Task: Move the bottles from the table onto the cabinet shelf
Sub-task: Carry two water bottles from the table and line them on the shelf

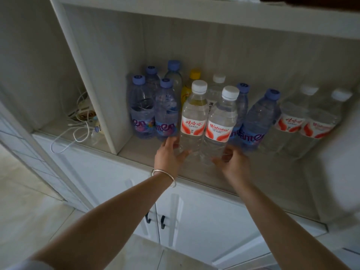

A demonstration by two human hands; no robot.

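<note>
Two clear white-capped bottles with red-and-white labels stand side by side at the front of the cabinet shelf [253, 184]. My left hand [169, 156] wraps the base of the left bottle [193, 114], thumb in front. My right hand [233, 164] wraps the base of the right bottle [222, 121]. Behind and to the left stand several purple-capped bottles [143, 110] and a yellow-capped bottle [190, 84]. Two more purple-capped bottles [257, 121] and two blurred white-capped bottles [292, 121] stand to the right.
A vertical divider [109, 114] separates this compartment from a left one holding tangled white cables [81, 121]. The upper shelf board [194, 14] hangs above. Below are white cabinet doors with black handles [162, 221]. Pale floor tiles lie at lower left.
</note>
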